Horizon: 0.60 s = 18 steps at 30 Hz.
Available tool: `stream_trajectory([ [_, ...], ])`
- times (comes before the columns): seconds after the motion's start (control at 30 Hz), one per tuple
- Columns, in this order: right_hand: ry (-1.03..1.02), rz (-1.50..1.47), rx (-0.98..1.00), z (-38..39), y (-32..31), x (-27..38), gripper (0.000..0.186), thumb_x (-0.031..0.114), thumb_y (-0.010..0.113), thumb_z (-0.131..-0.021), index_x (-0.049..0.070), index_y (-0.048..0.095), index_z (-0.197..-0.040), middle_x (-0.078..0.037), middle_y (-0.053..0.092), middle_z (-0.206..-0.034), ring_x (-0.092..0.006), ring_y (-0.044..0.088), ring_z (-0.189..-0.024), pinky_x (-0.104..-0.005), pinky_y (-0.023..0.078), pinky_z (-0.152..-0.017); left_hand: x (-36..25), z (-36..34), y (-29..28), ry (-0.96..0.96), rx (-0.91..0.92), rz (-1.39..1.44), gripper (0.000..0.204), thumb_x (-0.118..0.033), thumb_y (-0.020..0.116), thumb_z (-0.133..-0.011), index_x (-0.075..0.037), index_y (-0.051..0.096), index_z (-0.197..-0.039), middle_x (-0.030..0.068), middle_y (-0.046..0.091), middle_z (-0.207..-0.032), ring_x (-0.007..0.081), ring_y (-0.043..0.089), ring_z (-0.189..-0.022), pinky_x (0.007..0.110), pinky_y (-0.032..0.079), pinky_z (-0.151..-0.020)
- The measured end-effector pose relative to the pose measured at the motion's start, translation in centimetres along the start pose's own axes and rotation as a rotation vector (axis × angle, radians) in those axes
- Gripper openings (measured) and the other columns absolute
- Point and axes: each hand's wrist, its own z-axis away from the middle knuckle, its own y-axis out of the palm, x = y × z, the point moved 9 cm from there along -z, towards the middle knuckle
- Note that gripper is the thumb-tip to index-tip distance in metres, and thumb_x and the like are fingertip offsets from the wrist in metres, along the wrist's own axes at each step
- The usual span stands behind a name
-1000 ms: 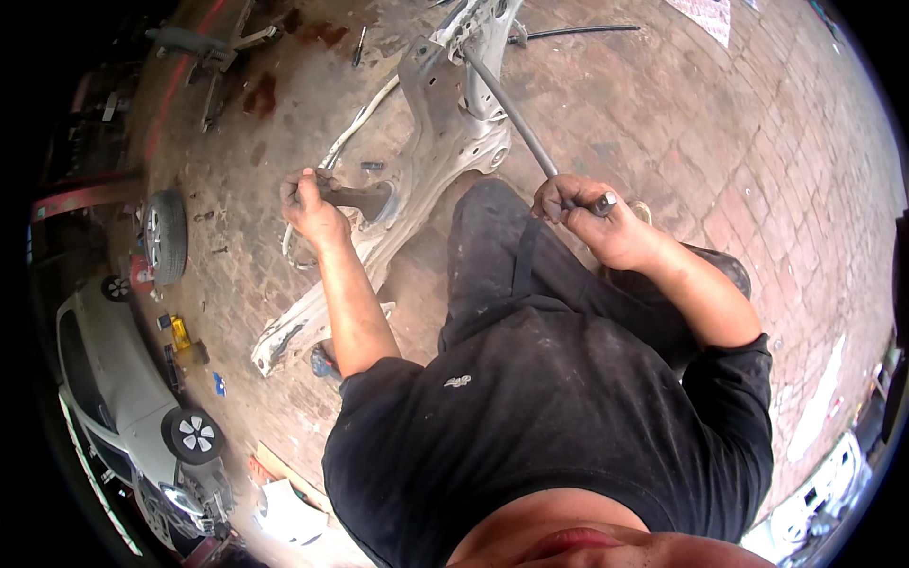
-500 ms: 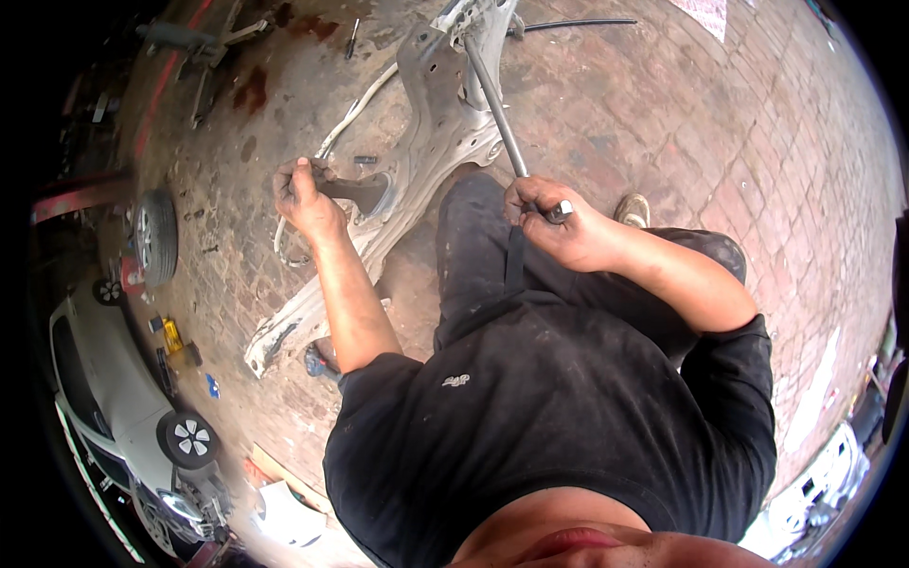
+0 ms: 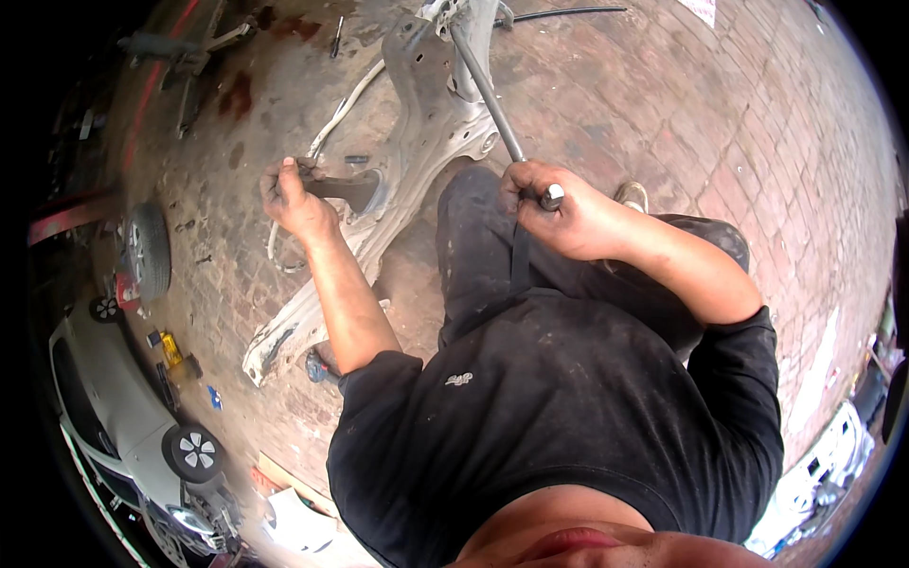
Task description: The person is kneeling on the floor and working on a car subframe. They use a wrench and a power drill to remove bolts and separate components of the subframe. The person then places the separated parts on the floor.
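A pale, dirty metal car subframe point(image 3: 417, 161) lies on the floor before me, running from the top middle to the lower left. My left hand point(image 3: 298, 204) is closed around the end of a dark arm point(image 3: 348, 189) that juts from its left side, thumb up. In my right hand point(image 3: 563, 213), over my bent knee, is a long steel bar point(image 3: 490, 99). Its far end reaches the subframe's top. A shiny rounded metal end point(image 3: 552, 196) pokes out of this fist; whether it belongs to the same bar I cannot tell.
A white hose point(image 3: 350, 106) and a small dark cylinder point(image 3: 356, 159) lie left of the subframe. A screwdriver point(image 3: 337, 38) and a black rod point(image 3: 568, 12) are farther off. At left are a wheel point(image 3: 150, 251), a yellow tool point(image 3: 170, 348) and a silver car point(image 3: 118, 379).
The floor and subframe sit slightly farther left in the picture. My right fist has turned a little, its shiny end shifting up and left. Both grips are kept.
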Motion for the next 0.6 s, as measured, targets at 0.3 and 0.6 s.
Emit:
stream_trajectory([
  [0.3, 0.197, -0.056, -0.002, 0.4, -1.5, 0.2, 0.012, 0.003, 0.053, -0.082, -0.001, 0.056, -0.093, -0.013, 0.055, -0.077, -0.0215, 0.052, -0.072, -0.0356, 0.045, -0.068, 0.1, 0.2, -0.1, 0.003, 0.0, 0.007, 0.017, -0.013, 0.065, -0.089, 0.0, 0.053, -0.088, 0.0109, 0.06, -0.072, 0.0176, 0.056, -0.058, 0.029, 0.046, -0.055],
  [0.6, 0.034, -0.059, -0.101, -1.2, -2.4, -0.6, 0.01, 0.003, 0.051, -0.082, 0.0, 0.056, -0.091, -0.011, 0.054, -0.076, -0.018, 0.05, -0.072, -0.0341, 0.045, -0.067, -0.4, 0.7, 0.5, -0.002, 0.014, -0.021, 0.016, -0.013, 0.063, -0.089, -0.001, 0.054, -0.087, 0.011, 0.061, -0.072, 0.0168, 0.056, -0.059, 0.028, 0.045, -0.057],
])
